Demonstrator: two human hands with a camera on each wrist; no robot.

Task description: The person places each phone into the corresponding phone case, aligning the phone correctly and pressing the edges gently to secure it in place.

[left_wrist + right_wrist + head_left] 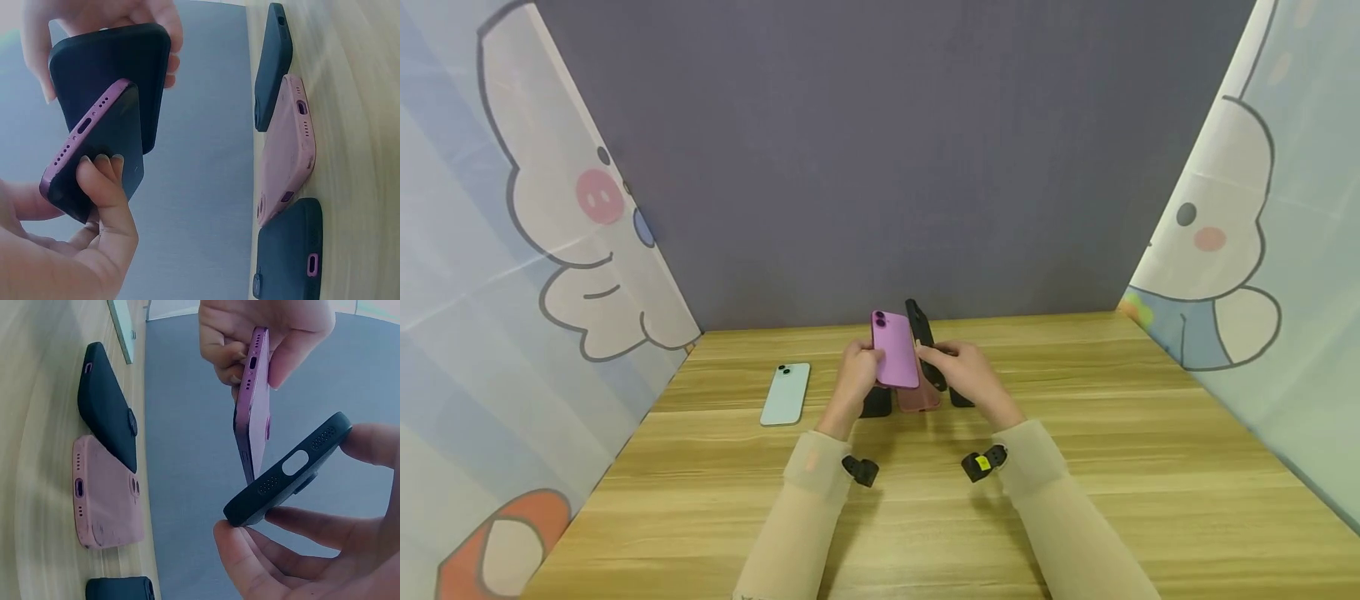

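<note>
My left hand (854,373) grips a pink-purple phone (895,350) by its lower part, its back with two camera lenses facing up in the head view. Fingers lie across its dark screen in the left wrist view. Just to the right, my right hand (967,371) holds a black phone case (275,478) by its edges, tilted, its open inner side towards the phone. A port cutout shows light through the case's bottom edge in the right wrist view. Phone and case overlap in the wrist views; whether they touch I cannot tell.
Below the hands a black-cased phone (876,405), a pink-cased phone (917,402) and another black case (961,399) lie in a row on the wooden table (925,533). A pale mint phone (786,394) lies to the left. A grey panel (880,167) stands behind.
</note>
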